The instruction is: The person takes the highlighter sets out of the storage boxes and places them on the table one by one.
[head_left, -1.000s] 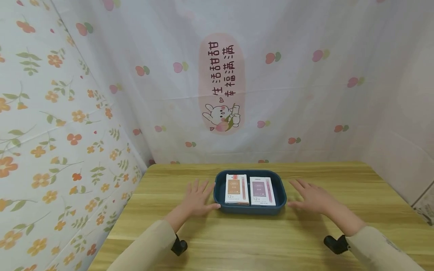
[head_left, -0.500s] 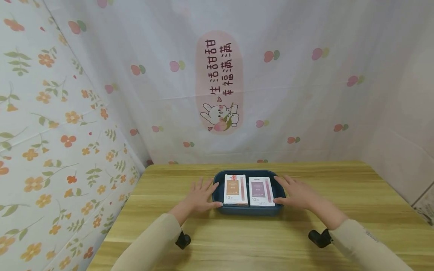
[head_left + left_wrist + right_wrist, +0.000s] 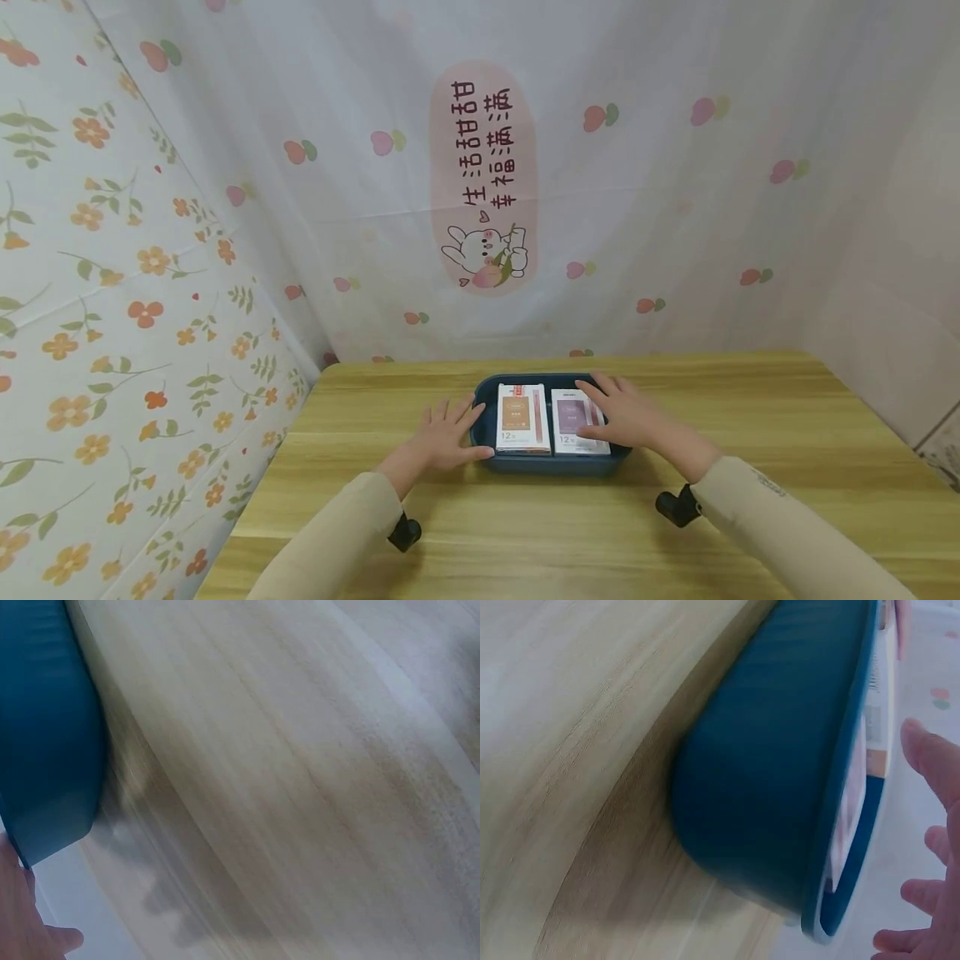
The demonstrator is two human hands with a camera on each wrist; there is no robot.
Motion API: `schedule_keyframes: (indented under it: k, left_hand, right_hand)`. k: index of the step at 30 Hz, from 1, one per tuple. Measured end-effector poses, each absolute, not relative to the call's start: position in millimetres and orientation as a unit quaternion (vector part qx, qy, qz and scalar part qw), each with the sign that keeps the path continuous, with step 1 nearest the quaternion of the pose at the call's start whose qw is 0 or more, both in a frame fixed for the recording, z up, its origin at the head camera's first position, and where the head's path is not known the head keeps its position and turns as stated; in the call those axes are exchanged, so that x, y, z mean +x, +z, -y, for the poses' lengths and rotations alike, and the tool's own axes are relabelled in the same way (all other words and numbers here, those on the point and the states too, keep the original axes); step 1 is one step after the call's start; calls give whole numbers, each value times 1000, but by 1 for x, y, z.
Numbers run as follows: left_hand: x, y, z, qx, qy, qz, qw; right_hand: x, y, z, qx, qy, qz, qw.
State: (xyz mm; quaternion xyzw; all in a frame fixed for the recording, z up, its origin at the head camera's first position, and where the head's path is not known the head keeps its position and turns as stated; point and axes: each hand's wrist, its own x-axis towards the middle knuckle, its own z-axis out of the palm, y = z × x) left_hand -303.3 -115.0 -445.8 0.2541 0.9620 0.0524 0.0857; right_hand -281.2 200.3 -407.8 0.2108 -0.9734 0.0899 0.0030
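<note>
A dark blue plastic bin (image 3: 517,464) lies on the wooden table, holding two flat white boxes side by side. The left one, a white box with an orange-brown panel (image 3: 516,414), carries a red sticker at its top. My left hand (image 3: 442,442) is at the bin's left rim, fingers spread. Over the bin's right side reaches my right hand (image 3: 630,419), fingers spread and partly covering the white box with a purple panel (image 3: 570,417). In the right wrist view, the right thumb and fingers show above the rim with nothing between them.
The wooden table (image 3: 525,533) extends around the bin. Behind it hangs a white curtain (image 3: 645,208) with fruit prints, and a flowered cloth (image 3: 112,333) stands along the left. Black wrist mounts (image 3: 677,506) hang below both sleeves.
My right hand has moved left, from beside the bin to over the purple-panelled box. The left hand has come slightly closer to the left rim and stayed there.
</note>
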Motion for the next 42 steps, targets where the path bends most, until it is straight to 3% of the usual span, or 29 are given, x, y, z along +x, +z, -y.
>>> schedule_keyframes:
  k: [19, 35, 42]
  left_hand:
    - [-304, -442, 113, 260, 35, -960, 101]
    - [-304, -438, 114, 263, 36, -958, 108]
    - [-304, -437, 114, 261, 43, -957, 118]
  right_hand:
    - [-303, -430, -178, 217, 132, 962, -101]
    - [-300, -416, -176, 228, 139, 955, -132]
    - [-294, -422, -164, 192, 144, 966, -95]
